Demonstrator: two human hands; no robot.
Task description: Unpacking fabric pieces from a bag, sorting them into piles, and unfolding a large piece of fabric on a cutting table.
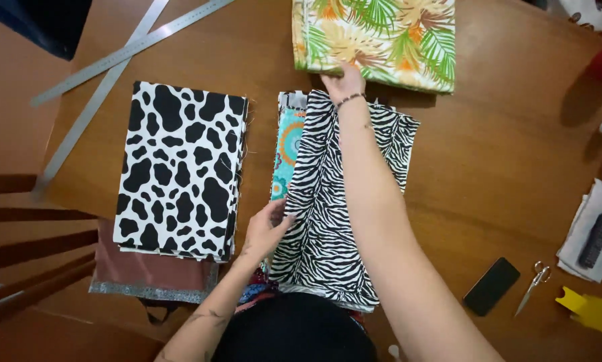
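Wooden desk [502,154] spread with folded printed fabrics.
Left hand [266,228] pinches the near-left edge of the zebra-print fabric [327,221] at the middle; right hand [344,84] lies flat on its far end, beside the tropical-leaf fabric [381,37]; the cow-print stack [180,167] lies to the left.

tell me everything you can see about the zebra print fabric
The zebra print fabric is a black-and-white striped cloth, thin and woven by its look, lying flat and slightly skewed on the wooden table. It tops a small pile, partly covering a turquoise patterned fabric. Its near edge hangs toward the person. The left hand pinches its left edge; the right hand presses its far end, the forearm lying across it.
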